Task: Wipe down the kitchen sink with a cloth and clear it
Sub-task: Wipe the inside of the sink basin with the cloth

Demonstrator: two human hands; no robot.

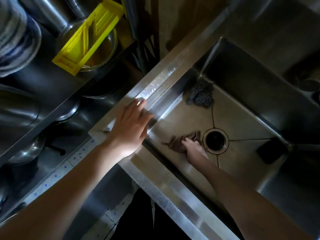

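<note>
Right hand (194, 149) hides part of the cloth (180, 141).

Dim kitchen: a dark shelf rack (57, 94) holds steel pots and a yellow plastic slicer (88, 37); blue-dotted tiled counter (57, 174).

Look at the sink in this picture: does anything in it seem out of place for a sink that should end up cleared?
Two things stand out. A steel wool scrubber sits in the far corner of the sink, and a dark block, perhaps a sponge, lies right of the drain. The right hand presses the cloth on the floor.
</note>
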